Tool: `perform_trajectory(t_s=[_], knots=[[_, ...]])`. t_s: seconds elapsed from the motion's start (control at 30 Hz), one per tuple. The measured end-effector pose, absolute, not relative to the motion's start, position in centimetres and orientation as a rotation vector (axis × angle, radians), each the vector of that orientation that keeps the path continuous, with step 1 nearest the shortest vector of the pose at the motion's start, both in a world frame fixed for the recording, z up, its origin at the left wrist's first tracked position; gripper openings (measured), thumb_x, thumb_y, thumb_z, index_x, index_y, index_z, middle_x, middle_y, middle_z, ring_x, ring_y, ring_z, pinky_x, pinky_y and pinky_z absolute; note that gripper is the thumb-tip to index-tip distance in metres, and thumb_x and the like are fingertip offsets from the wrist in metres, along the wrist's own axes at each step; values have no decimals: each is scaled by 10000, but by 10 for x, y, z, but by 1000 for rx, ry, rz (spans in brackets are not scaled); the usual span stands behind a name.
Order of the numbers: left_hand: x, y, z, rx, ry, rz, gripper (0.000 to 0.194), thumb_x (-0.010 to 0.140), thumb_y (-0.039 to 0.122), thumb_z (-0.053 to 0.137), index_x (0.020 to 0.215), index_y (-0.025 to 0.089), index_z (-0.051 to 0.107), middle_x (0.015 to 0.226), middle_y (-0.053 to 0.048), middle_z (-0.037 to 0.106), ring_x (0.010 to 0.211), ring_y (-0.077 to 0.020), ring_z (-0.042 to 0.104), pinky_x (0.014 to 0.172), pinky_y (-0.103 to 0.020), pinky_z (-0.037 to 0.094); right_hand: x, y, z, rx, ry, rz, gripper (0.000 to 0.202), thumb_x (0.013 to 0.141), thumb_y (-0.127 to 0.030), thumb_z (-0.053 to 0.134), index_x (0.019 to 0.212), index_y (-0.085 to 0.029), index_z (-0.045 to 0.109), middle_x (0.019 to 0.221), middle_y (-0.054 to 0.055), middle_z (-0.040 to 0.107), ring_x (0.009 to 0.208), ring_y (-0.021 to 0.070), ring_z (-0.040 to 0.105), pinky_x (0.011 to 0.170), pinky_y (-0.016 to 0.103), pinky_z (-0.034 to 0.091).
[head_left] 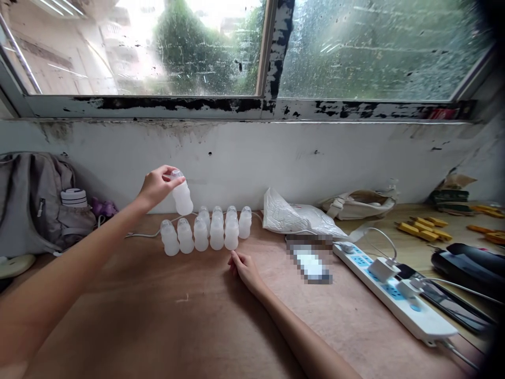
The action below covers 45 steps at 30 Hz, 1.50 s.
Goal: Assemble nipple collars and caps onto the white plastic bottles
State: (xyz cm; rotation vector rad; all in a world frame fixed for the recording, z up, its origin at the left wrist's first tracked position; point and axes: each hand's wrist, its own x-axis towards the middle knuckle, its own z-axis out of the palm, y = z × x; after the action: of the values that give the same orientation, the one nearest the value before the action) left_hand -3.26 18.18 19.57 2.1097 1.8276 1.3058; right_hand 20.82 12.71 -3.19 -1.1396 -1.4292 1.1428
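My left hand [160, 185] grips a frosted white bottle [182, 197] by its clear cap, holding it tilted slightly above the back left of the bottle group. Several similar bottles stand upright in two rows on the brown table; the front row's left end is one bottle [169, 239], and another bottle [245, 223] stands at the right end of the back row. Near the front row's rightmost bottle [231, 231], my right hand [243, 268] rests on the table with its fingers curled; what they hold, if anything, is hidden.
At the left sits a grey backpack [35, 205]. A white plastic package [295, 216], a blurred phone-like object [311, 260] and a power strip [394, 295] with cables lie to the right. A beige bag [359, 205] and yellow pieces [422, 229] are farther right.
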Motion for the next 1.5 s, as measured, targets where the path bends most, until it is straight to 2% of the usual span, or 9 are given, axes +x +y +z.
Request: perform_trajectory(t_s=[0.13, 0.43, 0.67, 0.8, 0.93, 1.1, 1.33, 1.43, 1.5], knots=[[-43, 230, 183, 2018, 1955, 975, 430, 660, 407, 558, 998, 142, 556, 975, -72, 611, 706, -152, 601, 639, -250, 473, 209, 127, -32, -1140, -1449, 1125, 476, 785, -559, 393, 582, -148, 523, 461, -12, 487, 365, 88, 430, 378, 206, 304], [-35, 244, 123, 2062, 1755, 532, 313, 536, 350, 651, 769, 147, 603, 796, -39, 647, 545, -125, 580, 515, -215, 454, 209, 127, -32, -1139, -1478, 1103, 471, 803, -536, 381, 588, -144, 526, 462, -12, 483, 367, 85, 437, 385, 200, 315], [-37, 254, 118, 2113, 1683, 359, 445, 533, 404, 638, 894, 148, 587, 980, -89, 610, 637, -162, 597, 517, -223, 458, 209, 128, -34, -1137, -1475, 1100, 474, 788, -548, 389, 577, -148, 530, 448, -18, 487, 354, 82, 430, 375, 195, 311], [-37, 252, 118, 2174, 1654, 310, 462, 543, 460, 623, 902, 170, 603, 984, -76, 618, 743, -198, 602, 619, -247, 464, 208, 129, -34, -1132, -1473, 1101, 466, 784, -543, 397, 564, -152, 522, 436, -20, 484, 344, 83, 424, 363, 193, 304], [-38, 245, 115, 2230, 1649, 322, 468, 576, 529, 583, 902, 194, 612, 981, -68, 634, 893, -236, 571, 749, -282, 438, 208, 130, -34, -1129, -1466, 1100, 463, 773, -550, 405, 556, -156, 515, 428, -22, 478, 339, 85, 422, 352, 192, 301], [-42, 238, 116, 2274, 1667, 446, 514, 626, 549, 547, 975, 174, 581, 1011, -100, 624, 884, -239, 583, 735, -303, 452, 209, 130, -36, -1115, -1469, 1099, 458, 775, -544, 408, 554, -156, 513, 422, -24, 475, 340, 87, 428, 353, 192, 304], [-18, 187, 119, 2371, 1757, 1048, 342, 824, 312, 365, 1117, 153, 443, 1147, -114, 503, 1101, -230, 439, 911, -368, 349, 209, 129, -37, -1094, -1478, 1073, 443, 792, -512, 400, 565, -151, 520, 436, -20, 487, 345, 85, 431, 368, 190, 317], [7, 134, 85, 2446, 1609, 1214, 254, 843, 275, 342, 1024, 169, 486, 983, -71, 568, 935, -182, 531, 819, -308, 420, 210, 128, -37, -1091, -1480, 1058, 440, 789, -512, 403, 567, -152, 521, 435, -21, 488, 349, 86, 432, 370, 190, 323], [22, 99, 49, 2612, 1389, 1064, 204, 828, 262, 388, 965, 194, 523, 944, -49, 581, 890, -176, 545, 802, -298, 428, 210, 127, -36, -1086, -1486, 1051, 441, 783, -518, 406, 561, -153, 518, 428, -20, 487, 349, 89, 435, 369, 192, 325]])
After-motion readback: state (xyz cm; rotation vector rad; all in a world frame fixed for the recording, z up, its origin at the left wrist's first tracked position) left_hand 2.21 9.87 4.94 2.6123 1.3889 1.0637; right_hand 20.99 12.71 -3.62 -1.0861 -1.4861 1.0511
